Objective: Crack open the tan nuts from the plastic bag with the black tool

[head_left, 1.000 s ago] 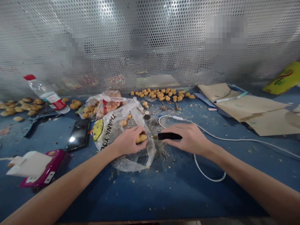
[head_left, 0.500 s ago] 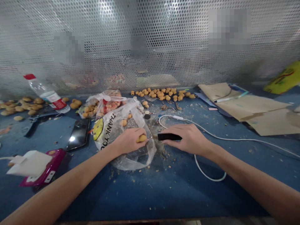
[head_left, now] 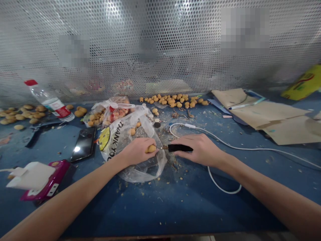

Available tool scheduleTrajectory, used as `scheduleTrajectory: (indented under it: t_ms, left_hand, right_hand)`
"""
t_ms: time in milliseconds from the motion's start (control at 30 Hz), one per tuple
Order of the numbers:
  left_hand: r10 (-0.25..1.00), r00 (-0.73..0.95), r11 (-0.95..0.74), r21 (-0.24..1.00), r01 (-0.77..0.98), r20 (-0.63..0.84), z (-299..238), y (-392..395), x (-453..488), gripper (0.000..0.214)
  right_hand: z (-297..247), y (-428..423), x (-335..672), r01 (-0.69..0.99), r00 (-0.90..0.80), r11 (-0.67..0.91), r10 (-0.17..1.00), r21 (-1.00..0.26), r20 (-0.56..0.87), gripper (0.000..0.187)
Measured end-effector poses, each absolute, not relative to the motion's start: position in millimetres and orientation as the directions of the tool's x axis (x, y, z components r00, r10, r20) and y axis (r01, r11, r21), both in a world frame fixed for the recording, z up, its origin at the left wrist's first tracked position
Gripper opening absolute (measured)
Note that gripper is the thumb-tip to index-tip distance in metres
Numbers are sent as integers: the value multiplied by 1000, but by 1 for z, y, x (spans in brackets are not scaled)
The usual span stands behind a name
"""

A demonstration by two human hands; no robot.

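Note:
My left hand (head_left: 139,150) is closed around a small tan gourd (head_left: 151,149), whose rounded end shows between thumb and fingers. My right hand (head_left: 200,149) grips a black-handled tool (head_left: 180,147) with a thin metal tip. The tip points left and meets the gourd's right side; whether it is inside cannot be made out. Both hands are above a clear plastic bag (head_left: 147,172) printed with a yellow smiley and "THANK YOU". A few more round gourds (head_left: 132,131) show at the bag, behind my left hand. Pale seeds and dry scraps (head_left: 175,164) lie under the tool.
Rows of gourds (head_left: 173,100) line the mesh panel (head_left: 175,60), with another pile (head_left: 22,115) at left. Around the blue table (head_left: 175,207) are a filled bag (head_left: 110,113), bottle (head_left: 55,103), phone (head_left: 84,144), tissue pack (head_left: 50,182), white cable (head_left: 240,147) and brown paper (head_left: 273,117).
Almost nothing differs. The tool and my right hand have shifted very slightly left, and the gourd stays in my left hand.

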State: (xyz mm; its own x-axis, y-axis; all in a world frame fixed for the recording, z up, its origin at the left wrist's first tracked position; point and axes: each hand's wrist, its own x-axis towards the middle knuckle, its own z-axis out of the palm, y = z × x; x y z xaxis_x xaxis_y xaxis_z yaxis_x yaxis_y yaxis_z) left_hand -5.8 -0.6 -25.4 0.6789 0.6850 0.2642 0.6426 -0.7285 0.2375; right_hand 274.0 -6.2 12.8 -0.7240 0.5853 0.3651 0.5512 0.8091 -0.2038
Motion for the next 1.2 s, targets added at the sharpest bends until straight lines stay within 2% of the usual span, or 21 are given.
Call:
scheduleTrajectory:
  t_ms: [300, 400, 567, 800, 1200]
  left_hand:
    - [712, 675, -701, 219, 678, 190, -23, -3, -2, 13]
    - [718, 671, -696, 224, 682, 188, -24, -3, -3, 13]
    - [733, 665, -676, 255, 691, 143, -20, -4, -3, 13]
    - [724, 671, -687, 244, 684, 157, -18, -4, -1, 14]
    - [726, 663, -687, 248, 683, 185, -23, -2, -3, 15]
  right_hand:
    - [8, -12, 270, 521, -755, 844, 523, -122, 396, 32]
    - [7, -16, 267, 531, -742, 834, 542, -148, 393, 33]
    - [7, -19, 264, 544, -720, 790, 612, -282, 326, 33]
    - [12, -13, 269, 555, -738, 815, 575, -168, 351, 32]
    - [15, -11, 270, 553, -728, 806, 591, -212, 346, 31]
